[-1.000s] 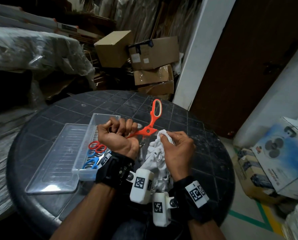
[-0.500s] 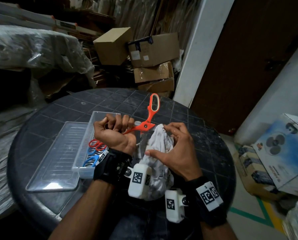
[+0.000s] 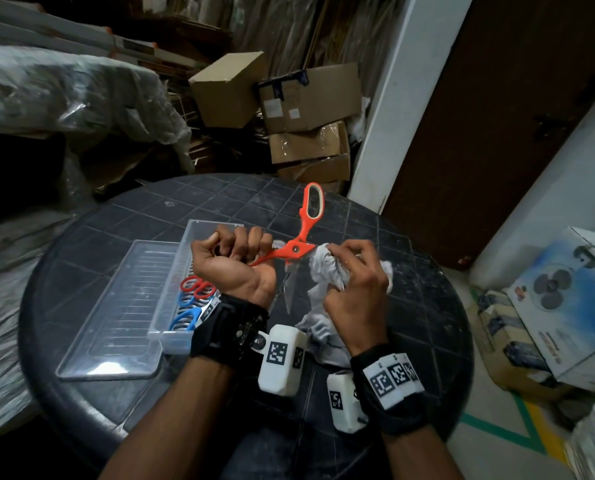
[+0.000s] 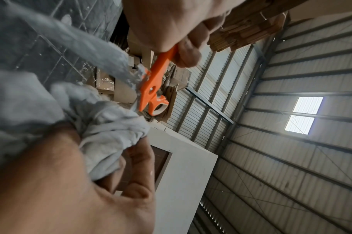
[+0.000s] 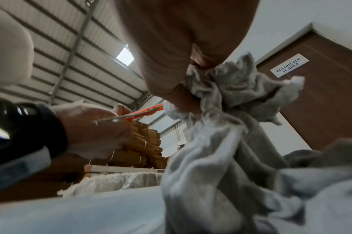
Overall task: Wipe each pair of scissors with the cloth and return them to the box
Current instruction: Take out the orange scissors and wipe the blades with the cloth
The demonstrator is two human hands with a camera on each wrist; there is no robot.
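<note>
My left hand (image 3: 233,265) grips the orange scissors (image 3: 297,247), right hand (image 3: 353,285) bunches the cloth (image 3: 327,271) at the blade, door sign (image 5: 289,67) reads "RESTRICTED", second line unreadable.

one orange scissors (image 3: 301,237), one cloth (image 3: 327,271), one box (image 3: 171,336), four cartons (image 3: 309,98).

Orange scissors (image 3: 301,242) spread open above the table, bunched white cloth (image 3: 327,271) against one blade, clear box (image 3: 171,327) left.
</note>
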